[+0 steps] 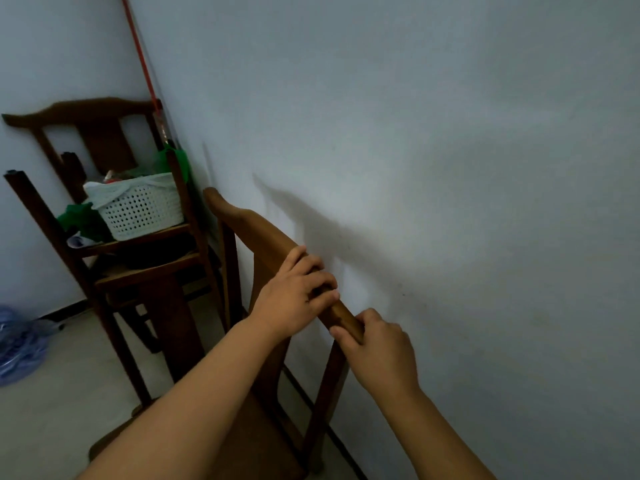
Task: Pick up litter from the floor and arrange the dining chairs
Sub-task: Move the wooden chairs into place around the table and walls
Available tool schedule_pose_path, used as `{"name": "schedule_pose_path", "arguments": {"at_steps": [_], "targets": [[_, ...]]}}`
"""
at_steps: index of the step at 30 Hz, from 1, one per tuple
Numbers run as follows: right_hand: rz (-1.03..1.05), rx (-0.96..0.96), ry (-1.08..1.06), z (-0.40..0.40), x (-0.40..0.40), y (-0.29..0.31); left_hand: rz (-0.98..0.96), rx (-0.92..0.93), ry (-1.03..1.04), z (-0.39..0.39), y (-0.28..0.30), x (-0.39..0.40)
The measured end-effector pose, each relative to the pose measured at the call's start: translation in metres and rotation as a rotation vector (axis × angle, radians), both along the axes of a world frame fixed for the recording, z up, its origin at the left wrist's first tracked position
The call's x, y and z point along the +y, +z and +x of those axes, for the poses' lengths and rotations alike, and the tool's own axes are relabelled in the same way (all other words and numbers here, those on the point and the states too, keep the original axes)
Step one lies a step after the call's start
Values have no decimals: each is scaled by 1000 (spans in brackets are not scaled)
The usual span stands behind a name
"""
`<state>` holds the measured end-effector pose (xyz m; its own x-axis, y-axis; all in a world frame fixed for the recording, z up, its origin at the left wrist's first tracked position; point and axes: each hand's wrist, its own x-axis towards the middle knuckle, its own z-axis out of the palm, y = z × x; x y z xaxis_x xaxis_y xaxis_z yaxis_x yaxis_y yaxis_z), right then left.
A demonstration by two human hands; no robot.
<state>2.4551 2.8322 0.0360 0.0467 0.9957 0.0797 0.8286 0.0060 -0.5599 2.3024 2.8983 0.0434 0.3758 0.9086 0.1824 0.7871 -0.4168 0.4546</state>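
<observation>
Your two hands hold the curved top rail of a wooden dining chair (256,233) at the centre of the frame, its back turned to the pale wall (450,150) that fills the right side. Your left hand (294,292) curls over the rail from above, fingers wrapped down its far side; your right hand (377,351), just below and to the right, pinches the rail's near end between thumb and fingers. Both grasp the chair firmly, and neither holds anything else.

The step in hand looks like the chair-arranging part of the job: this chair stands close beside the wall, its seat reaching toward the bottom of the frame. At the left, stacked chairs (104,140) stand in the corner, one upturned on the other, carrying a white perforated basket (138,206) with green cloth (79,216) beside it. A red pole (138,53) leans in the corner above them, and a blue plastic bag (17,344) lies on the floor at the left edge.

Your next move probably calls for setting this chair square beside the stacked pair, keeping its rail off the wall. Whether the blue bag is litter cannot be told.
</observation>
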Motion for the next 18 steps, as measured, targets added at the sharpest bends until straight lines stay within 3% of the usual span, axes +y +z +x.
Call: {"name": "schedule_pose_path", "arguments": {"at_steps": [4, 9, 14, 18], "targets": [[-50, 35, 60, -6, -8, 7, -21, -2, 10, -7, 6, -11], [-271, 154, 80, -13, -34, 7, -12, 29, -13, -9, -7, -33], [-446, 192, 338, -52, -57, 6, 151, -14, -8, -50, -15, -78], [-535, 255, 564, -55, -47, 10, 161, -57, -77, -75, -18, -109]]}}
